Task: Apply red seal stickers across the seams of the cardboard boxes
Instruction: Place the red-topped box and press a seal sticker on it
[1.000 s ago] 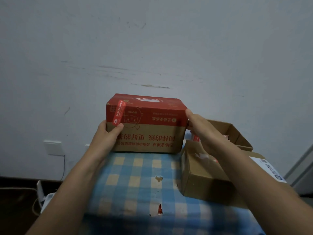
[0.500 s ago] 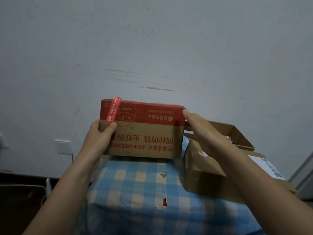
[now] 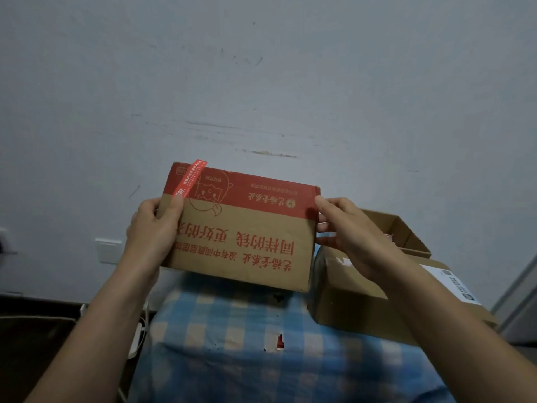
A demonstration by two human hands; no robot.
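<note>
A cardboard box (image 3: 247,242) with a red band and upside-down red lettering is held up above the table, its broad printed face turned toward me. My left hand (image 3: 154,231) grips its left end, and the thumb pins a red seal sticker (image 3: 189,178) against the box's upper left corner. The sticker's upper end pokes past the box's top edge. My right hand (image 3: 348,231) holds the right end with fingers spread along the side.
A blue-and-cream checked tablecloth (image 3: 261,344) covers the table. A closed plain box (image 3: 363,303) with a white label lies at the right, an open box (image 3: 404,231) behind it. A grey wall with a socket plate (image 3: 108,251) is close behind.
Both hands have lifted the printed box off the table and tipped it, so its broad printed side now faces me. The sticker stayed under my left thumb.
</note>
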